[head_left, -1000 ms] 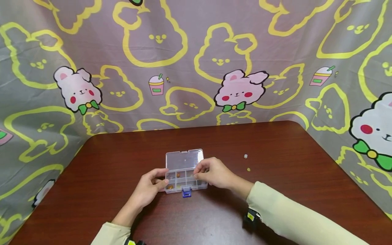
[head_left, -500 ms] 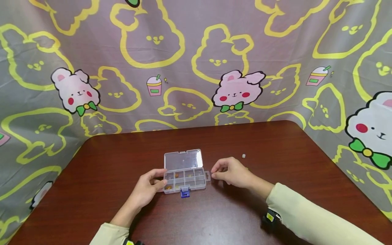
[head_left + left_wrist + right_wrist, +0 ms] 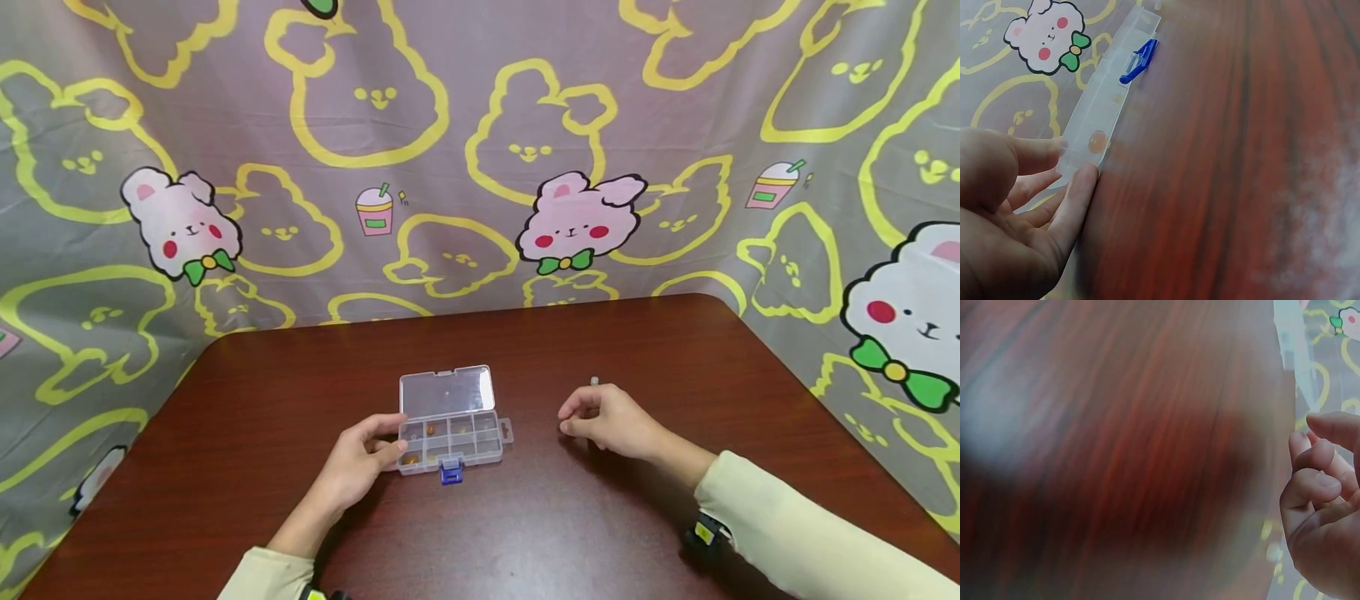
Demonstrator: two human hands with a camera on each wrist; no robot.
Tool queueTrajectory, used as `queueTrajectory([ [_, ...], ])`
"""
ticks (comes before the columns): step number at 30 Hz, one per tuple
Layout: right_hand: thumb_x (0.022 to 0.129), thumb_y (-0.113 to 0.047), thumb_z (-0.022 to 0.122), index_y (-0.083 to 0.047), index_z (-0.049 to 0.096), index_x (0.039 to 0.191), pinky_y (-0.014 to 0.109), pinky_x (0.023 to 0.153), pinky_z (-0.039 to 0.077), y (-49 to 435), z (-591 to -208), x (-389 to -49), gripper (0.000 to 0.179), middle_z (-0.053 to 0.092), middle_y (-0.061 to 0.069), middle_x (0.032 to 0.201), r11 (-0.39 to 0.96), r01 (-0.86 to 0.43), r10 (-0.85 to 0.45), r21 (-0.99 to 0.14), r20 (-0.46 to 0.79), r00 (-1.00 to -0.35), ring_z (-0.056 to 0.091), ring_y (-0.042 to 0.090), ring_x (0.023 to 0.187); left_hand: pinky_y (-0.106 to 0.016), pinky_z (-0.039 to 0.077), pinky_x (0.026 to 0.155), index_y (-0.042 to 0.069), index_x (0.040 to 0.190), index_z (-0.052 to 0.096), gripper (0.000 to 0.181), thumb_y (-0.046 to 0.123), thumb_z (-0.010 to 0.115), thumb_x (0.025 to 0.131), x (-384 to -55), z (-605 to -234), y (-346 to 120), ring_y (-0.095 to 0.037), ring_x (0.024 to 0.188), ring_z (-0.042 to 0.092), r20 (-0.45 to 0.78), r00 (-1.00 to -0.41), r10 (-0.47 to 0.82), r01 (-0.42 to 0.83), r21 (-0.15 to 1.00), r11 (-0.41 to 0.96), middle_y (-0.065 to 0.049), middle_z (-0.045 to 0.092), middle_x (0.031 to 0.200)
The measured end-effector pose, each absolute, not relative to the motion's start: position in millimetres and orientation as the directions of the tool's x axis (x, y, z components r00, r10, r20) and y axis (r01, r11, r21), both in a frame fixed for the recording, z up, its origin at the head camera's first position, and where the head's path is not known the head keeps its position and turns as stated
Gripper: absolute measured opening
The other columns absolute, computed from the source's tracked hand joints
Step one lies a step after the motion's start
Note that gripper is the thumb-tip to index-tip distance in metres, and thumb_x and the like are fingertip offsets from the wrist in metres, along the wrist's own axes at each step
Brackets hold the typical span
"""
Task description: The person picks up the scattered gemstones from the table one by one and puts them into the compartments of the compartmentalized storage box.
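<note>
My left hand (image 3: 356, 457) grips the left end of a clear plastic compartment box (image 3: 498, 450), thumb at the front and fingers behind. The box's lid (image 3: 447, 392) stands raised at the back, and a blue latch (image 3: 452, 472) hangs from its front. Inside, an orange bead (image 3: 410, 459) lies in the front left compartment, with a smaller orange-brown bead (image 3: 431, 431) behind. To the right of the box, my right hand (image 3: 618, 423) hovers over the table with loosely curled fingers, holding nothing. Just beyond it a small white bead (image 3: 595, 381) shows, partly covered by the hand.
In the right wrist view a yellow bead (image 3: 1266, 529) lies near the whitish one; the hand hides it in the head view. The dark wooden table (image 3: 300, 383) ends at a patterned cloth (image 3: 465, 167) that rises behind and at both sides.
My right hand has moved from over the box's right compartments out to the right, near the loose beads. A yellowish bead shows in a back compartment. My left hand stays on the box.
</note>
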State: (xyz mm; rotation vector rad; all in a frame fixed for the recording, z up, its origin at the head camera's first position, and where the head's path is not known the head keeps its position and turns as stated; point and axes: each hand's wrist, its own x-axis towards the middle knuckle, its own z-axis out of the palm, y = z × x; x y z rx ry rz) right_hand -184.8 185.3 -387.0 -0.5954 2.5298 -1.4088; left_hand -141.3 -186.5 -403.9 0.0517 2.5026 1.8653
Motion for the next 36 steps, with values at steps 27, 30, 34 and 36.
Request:
queueTrajectory([
  [27,0.086,-0.005,0.076,-0.003,0.069,0.095,0.025,0.045,0.042,235.1,-393.5,-189.6,0.012,0.063,0.005,0.075,0.547,-0.212,-0.310,-0.810,0.040,-0.950,0.049,0.012,0.052,-0.032,0.059,0.073,-0.004,0.127,0.064,0.035,-0.007,0.066,0.092,-141.4,-406.1,-187.8,-0.025,0.090,0.067,0.003,-0.999,0.035,0.013,0.958,0.285,-0.022,0.065,0.121],
  [30,0.086,-0.005,0.076,-0.003,0.069,0.095,0.025,0.045,0.042,235.2,-394.4,-191.7,0.012,0.063,0.004,0.075,0.553,-0.208,-0.303,-0.807,0.038,-0.952,0.049,0.012,0.052,-0.032,0.059,0.073,-0.004,0.127,0.064,0.035,-0.007,0.066,0.092,-141.4,-405.8,-187.4,-0.026,0.090,0.067,0.004,-0.999,0.038,0.015,0.959,0.283,-0.022,0.065,0.120],
  [34,0.086,-0.005,0.075,-0.003,0.069,0.095,0.025,0.044,0.041,234.6,-394.7,-193.9,0.011,0.063,0.004,0.074,0.564,-0.206,-0.301,-0.800,0.033,-0.953,0.048,0.012,0.051,-0.032,0.059,0.073,-0.004,0.126,0.064,0.034,-0.007,0.066,0.092,-141.5,-405.2,-187.0,-0.026,0.091,0.067,0.004,-0.999,0.042,0.016,0.959,0.282,-0.022,0.065,0.120],
  [36,0.086,-0.005,0.074,-0.003,0.070,0.095,0.025,0.044,0.040,234.2,-394.5,-194.6,0.010,0.062,0.004,0.073,0.566,-0.204,-0.303,-0.798,0.029,-0.953,0.048,0.012,0.051,-0.032,0.059,0.072,-0.004,0.126,0.064,0.034,-0.007,0.066,0.092,-141.5,-405.0,-186.9,-0.026,0.090,0.067,0.004,-0.999,0.041,0.015,0.959,0.283,-0.022,0.065,0.119],
])
